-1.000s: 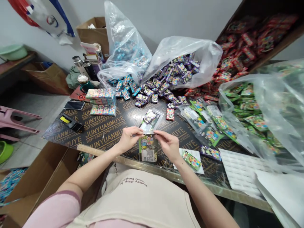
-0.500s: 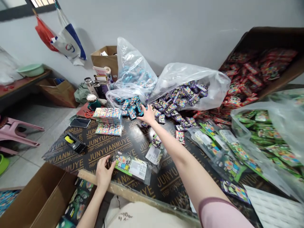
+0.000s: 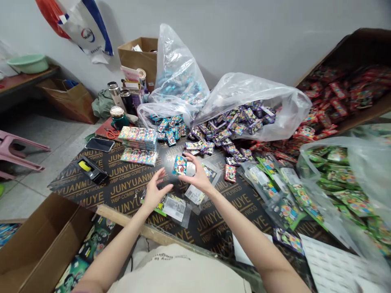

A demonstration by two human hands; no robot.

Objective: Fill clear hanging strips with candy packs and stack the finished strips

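My right hand (image 3: 197,174) holds a small blue card pack (image 3: 180,165) between thumb and fingers, raised over the black plywood table (image 3: 131,185). My left hand (image 3: 155,190) hovers just left of it, fingers spread and empty, reaching toward the pack. Under the hands lies a filled clear sleeve with a green header card (image 3: 171,205), and another clear sleeve (image 3: 198,191) rests beside it. Loose blue packs (image 3: 171,128) and purple packs (image 3: 226,130) spill from clear plastic bags behind.
Stacked colourful boxes (image 3: 139,138), a phone (image 3: 99,144), a tape dispenser (image 3: 91,170), scissors (image 3: 111,132) and flasks (image 3: 117,95) stand at left. Green packs in a bag (image 3: 342,179), red packs in a tilted carton (image 3: 336,93), an open carton (image 3: 39,240) at lower left.
My right hand drew back from the pile with a blue pack. My left hand let go of the filled sleeve and rose toward the pack.
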